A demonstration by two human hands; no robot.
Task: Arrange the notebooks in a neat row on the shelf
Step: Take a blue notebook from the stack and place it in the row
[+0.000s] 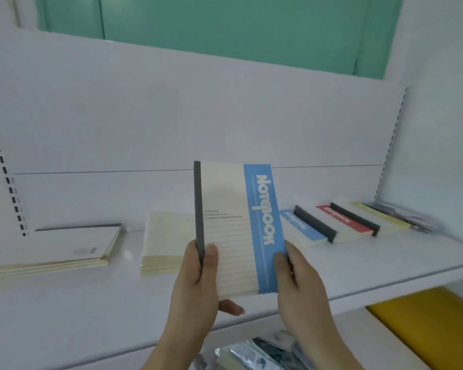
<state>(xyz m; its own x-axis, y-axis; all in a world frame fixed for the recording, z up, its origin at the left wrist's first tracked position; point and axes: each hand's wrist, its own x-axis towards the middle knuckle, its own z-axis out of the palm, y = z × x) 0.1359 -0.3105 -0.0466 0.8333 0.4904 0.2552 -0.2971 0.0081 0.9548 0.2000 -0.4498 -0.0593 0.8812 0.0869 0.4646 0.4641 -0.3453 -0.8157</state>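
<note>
Blue-banded notebook (235, 228) held upright above shelf (358, 265), left hand (195, 281) gripping its dark spine, right hand (297, 279) pinching opposite edge; cream stack (163, 244) left of hands, overlapping row (342, 222) right.

Two hands (195, 279) — one held notebook (235, 228), two stacks (64, 249), one shelf (358, 268).

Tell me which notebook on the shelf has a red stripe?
The red-striped notebook in the overlapping row at the right. The one before it has a blue stripe, the one behind a yellow stripe.
</note>
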